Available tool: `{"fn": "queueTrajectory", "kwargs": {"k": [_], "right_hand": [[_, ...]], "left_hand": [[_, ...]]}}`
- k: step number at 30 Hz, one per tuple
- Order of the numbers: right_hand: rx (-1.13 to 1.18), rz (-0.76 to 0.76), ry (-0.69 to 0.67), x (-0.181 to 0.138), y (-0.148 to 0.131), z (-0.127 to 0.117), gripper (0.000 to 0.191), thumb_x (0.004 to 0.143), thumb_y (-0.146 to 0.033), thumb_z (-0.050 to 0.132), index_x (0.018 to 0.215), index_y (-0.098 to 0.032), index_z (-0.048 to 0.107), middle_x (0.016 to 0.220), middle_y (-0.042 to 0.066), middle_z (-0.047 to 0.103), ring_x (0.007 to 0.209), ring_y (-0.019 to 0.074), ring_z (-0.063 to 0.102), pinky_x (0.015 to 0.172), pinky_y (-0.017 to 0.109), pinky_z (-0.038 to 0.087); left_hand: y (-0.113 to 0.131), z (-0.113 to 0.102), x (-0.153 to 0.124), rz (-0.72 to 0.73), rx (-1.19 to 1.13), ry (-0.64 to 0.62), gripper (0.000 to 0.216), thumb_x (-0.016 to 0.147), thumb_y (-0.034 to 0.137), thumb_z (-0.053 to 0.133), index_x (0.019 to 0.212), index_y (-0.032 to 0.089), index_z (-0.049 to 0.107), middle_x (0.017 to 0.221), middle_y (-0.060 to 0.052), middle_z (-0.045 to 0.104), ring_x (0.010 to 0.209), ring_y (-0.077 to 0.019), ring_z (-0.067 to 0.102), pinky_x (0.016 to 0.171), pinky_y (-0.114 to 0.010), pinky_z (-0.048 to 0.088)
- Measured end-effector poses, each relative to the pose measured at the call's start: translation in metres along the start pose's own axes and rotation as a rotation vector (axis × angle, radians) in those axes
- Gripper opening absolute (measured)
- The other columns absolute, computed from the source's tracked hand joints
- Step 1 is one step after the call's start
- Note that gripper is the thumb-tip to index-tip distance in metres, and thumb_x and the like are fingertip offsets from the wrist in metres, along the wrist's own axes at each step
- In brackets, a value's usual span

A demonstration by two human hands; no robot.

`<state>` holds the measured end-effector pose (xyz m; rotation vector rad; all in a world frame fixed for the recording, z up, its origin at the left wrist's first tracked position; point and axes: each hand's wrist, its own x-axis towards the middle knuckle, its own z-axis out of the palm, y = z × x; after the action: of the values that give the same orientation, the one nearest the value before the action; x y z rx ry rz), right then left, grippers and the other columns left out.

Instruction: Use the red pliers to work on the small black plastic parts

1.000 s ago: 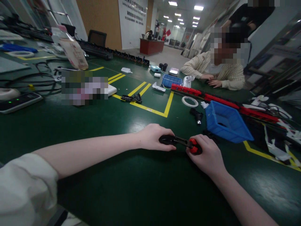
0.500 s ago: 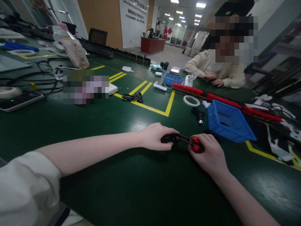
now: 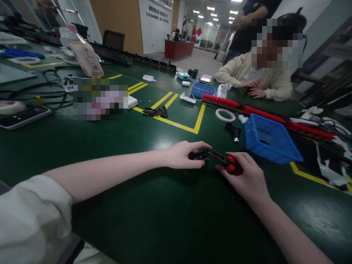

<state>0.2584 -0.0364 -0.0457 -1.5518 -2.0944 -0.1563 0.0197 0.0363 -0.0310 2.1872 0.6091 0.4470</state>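
Observation:
My left hand (image 3: 183, 154) is closed around a small black jointed part (image 3: 198, 156), its thumb and fingers on either side. My right hand (image 3: 244, 172) grips a red and black piece (image 3: 231, 165) between thumb and fingers. From that piece a dark slotted bar (image 3: 218, 156) reaches left to the black part, and the two meet close to my left fingertips. Whether they are joined or only touching, I cannot tell. Both hands are just above the green table (image 3: 154, 216). Part of each held piece is hidden by my fingers.
Right of my hands stands a blue bin (image 3: 271, 141), with a black fitting (image 3: 233, 132) and a white ring (image 3: 225, 115) beside it. Black linked pieces (image 3: 156, 111) lie near yellow tape lines. A long red rail (image 3: 261, 113) crosses behind. Someone in a striped shirt (image 3: 239, 73) sits opposite.
The bar and the red piece have tilted, the red end now lower. My left fingers have spread a little further over the black part. Across the table, the seated person's head has moved.

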Motion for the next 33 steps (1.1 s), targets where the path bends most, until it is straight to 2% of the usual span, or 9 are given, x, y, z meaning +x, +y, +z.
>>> {"fn": "queueTrajectory", "kwargs": {"k": [3, 7, 11, 15, 19, 21, 26, 29, 33], "right_hand": [[0.029, -0.002, -0.008, 0.000, -0.002, 0.000, 0.036, 0.078, -0.047, 0.063, 0.100, -0.019, 0.059, 0.099, 0.008, 0.061, 0.087, 0.0218, 0.059, 0.072, 0.035, 0.051], [0.029, 0.022, -0.055, 0.001, -0.004, -0.002, 0.031, 0.078, -0.048, 0.062, 0.091, -0.020, 0.059, 0.094, 0.007, 0.061, 0.083, 0.0212, 0.059, 0.068, 0.034, 0.050], [-0.010, 0.019, -0.054, 0.001, -0.003, -0.002, 0.028, 0.079, -0.047, 0.060, 0.086, -0.020, 0.058, 0.088, 0.006, 0.061, 0.078, 0.0211, 0.057, 0.064, 0.034, 0.048], [-0.034, 0.007, -0.054, 0.001, -0.001, -0.001, 0.026, 0.079, -0.044, 0.061, 0.084, -0.020, 0.057, 0.084, 0.006, 0.061, 0.076, 0.0207, 0.057, 0.062, 0.033, 0.046], [-0.040, -0.011, -0.066, 0.000, -0.001, -0.001, 0.024, 0.078, -0.042, 0.061, 0.085, -0.019, 0.057, 0.083, 0.005, 0.060, 0.075, 0.0205, 0.056, 0.061, 0.033, 0.046], [-0.034, -0.019, -0.061, 0.000, -0.001, -0.002, 0.024, 0.078, -0.042, 0.061, 0.085, -0.019, 0.058, 0.082, 0.006, 0.061, 0.075, 0.0206, 0.056, 0.061, 0.033, 0.045], [-0.032, -0.030, -0.017, 0.001, -0.003, -0.003, 0.023, 0.079, -0.042, 0.061, 0.085, -0.020, 0.057, 0.082, 0.006, 0.061, 0.076, 0.0213, 0.056, 0.063, 0.034, 0.045], [-0.010, -0.062, -0.028, 0.001, -0.003, -0.004, 0.021, 0.079, -0.040, 0.062, 0.086, -0.020, 0.057, 0.083, 0.005, 0.062, 0.077, 0.0211, 0.056, 0.065, 0.034, 0.046], [-0.021, -0.119, -0.058, 0.001, -0.003, -0.004, 0.021, 0.078, -0.036, 0.062, 0.091, -0.019, 0.058, 0.088, 0.007, 0.064, 0.081, 0.0217, 0.058, 0.068, 0.035, 0.047]], "left_hand": [[0.000, 0.000, 0.000, 0.038, 0.084, -0.014, 0.044, 0.085, 0.034, 0.055, 0.127, 0.021, 0.050, 0.075, 0.002, 0.062, 0.062, -0.0115, 0.053, 0.056, -0.021, 0.036], [-0.001, 0.000, 0.000, 0.047, 0.055, -0.024, 0.049, 0.086, 0.039, 0.056, 0.130, 0.021, 0.045, 0.080, 0.002, 0.063, 0.066, -0.0122, 0.056, 0.060, -0.022, 0.037], [-0.001, -0.004, 0.001, 0.037, 0.025, -0.104, 0.061, 0.081, 0.041, 0.064, 0.132, 0.018, 0.041, 0.082, 0.000, 0.065, 0.065, -0.0128, 0.057, 0.059, -0.022, 0.038], [-0.002, -0.010, 0.002, 0.016, -0.102, -0.217, 0.074, 0.074, 0.033, 0.072, 0.135, 0.015, 0.034, 0.096, -0.005, 0.067, 0.073, -0.0147, 0.062, 0.063, -0.024, 0.043], [-0.004, -0.013, 0.002, -0.039, -0.214, -0.282, 0.074, 0.071, 0.023, 0.072, 0.133, 0.015, 0.033, 0.105, -0.008, 0.065, 0.085, -0.0175, 0.064, 0.070, -0.027, 0.047], [-0.005, -0.011, 0.002, -0.048, -0.189, -0.256, 0.073, 0.070, 0.027, 0.075, 0.130, 0.017, 0.034, 0.100, -0.006, 0.066, 0.083, -0.0173, 0.064, 0.069, -0.026, 0.047], [-0.004, -0.003, 0.001, 0.012, 0.096, -0.062, 0.079, 0.060, 0.055, 0.078, 0.118, 0.017, 0.040, 0.097, -0.006, 0.062, 0.076, -0.0183, 0.060, 0.061, -0.026, 0.042], [-0.002, -0.001, 0.001, 0.021, 0.193, -0.038, 0.080, 0.057, 0.064, 0.075, 0.113, 0.017, 0.042, 0.093, -0.005, 0.061, 0.073, -0.0181, 0.058, 0.059, -0.026, 0.040], [-0.001, -0.001, 0.001, 0.019, 0.254, -0.045, 0.078, 0.059, 0.067, 0.072, 0.110, 0.017, 0.042, 0.089, -0.004, 0.060, 0.069, -0.0174, 0.057, 0.059, -0.026, 0.038]]}}
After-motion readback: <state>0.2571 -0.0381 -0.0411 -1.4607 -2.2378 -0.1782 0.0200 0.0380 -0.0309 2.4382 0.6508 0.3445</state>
